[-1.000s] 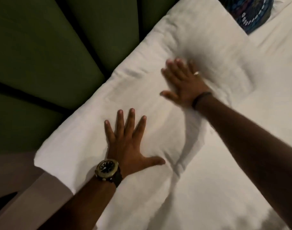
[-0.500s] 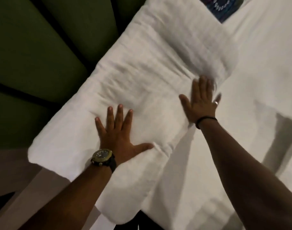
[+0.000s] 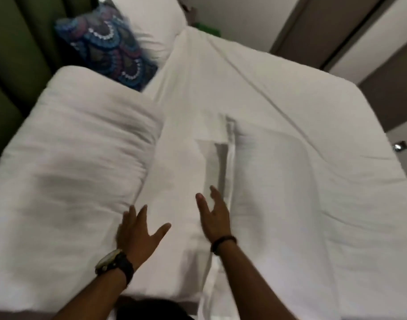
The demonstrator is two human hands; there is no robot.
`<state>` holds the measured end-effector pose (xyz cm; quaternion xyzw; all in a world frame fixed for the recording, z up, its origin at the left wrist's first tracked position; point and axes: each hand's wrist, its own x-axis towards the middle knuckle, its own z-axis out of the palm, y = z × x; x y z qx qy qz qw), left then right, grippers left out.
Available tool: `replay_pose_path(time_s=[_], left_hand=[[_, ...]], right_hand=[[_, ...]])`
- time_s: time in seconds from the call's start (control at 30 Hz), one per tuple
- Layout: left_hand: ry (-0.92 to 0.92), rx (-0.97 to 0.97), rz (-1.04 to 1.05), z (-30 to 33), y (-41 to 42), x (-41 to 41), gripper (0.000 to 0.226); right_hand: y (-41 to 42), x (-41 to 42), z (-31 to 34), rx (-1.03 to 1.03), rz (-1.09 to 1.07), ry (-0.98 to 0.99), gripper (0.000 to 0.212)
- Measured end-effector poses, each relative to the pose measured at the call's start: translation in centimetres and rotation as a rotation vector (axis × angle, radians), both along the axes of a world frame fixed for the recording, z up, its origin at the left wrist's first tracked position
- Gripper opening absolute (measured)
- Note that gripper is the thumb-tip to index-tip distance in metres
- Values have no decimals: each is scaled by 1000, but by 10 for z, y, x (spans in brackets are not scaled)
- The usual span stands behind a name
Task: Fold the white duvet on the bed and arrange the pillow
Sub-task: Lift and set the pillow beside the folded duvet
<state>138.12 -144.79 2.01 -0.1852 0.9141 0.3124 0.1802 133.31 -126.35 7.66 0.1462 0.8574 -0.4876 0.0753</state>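
Head view: the white pillow (image 3: pixel 77 158) lies on the bed, and everything else is placed from it. The left hand (image 3: pixel 137 234), a watch (image 3: pixel 112 264) on its wrist, is spread flat with fingers apart, grasping nothing; its fingertips lie at the pillow's near right edge, though blur hides whether they touch it. Just right of the pillow runs a bare strip of white sheet (image 3: pixel 181 158). The right hand (image 3: pixel 215 218), wearing a dark wristband (image 3: pixel 223 242), is over that strip, fingers loose and released, holding nothing. Further right of the pillow the white duvet (image 3: pixel 301 169) covers the bed, its folded edge (image 3: pixel 230 153) beside the right hand. Beyond the pillow's far end a patterned blue cushion (image 3: pixel 112 47) leans against a second white pillow (image 3: pixel 156 24).
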Motion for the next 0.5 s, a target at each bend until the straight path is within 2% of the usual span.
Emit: replay_pose_path(time_s=[0.1, 0.2, 0.37, 0.5], left_hand=[[-45, 272, -46, 20, 52, -2, 95], [-76, 372, -86, 33, 107, -18, 95], [-126, 494, 46, 27, 199, -74, 118], [-157, 458, 129, -13, 273, -110, 142]], right_hand=[[91, -14, 32, 113, -196, 102, 57], [197, -14, 35, 100, -415, 48, 56], [331, -21, -8, 66, -510, -83, 72], [393, -38, -55, 48, -485, -212, 101]])
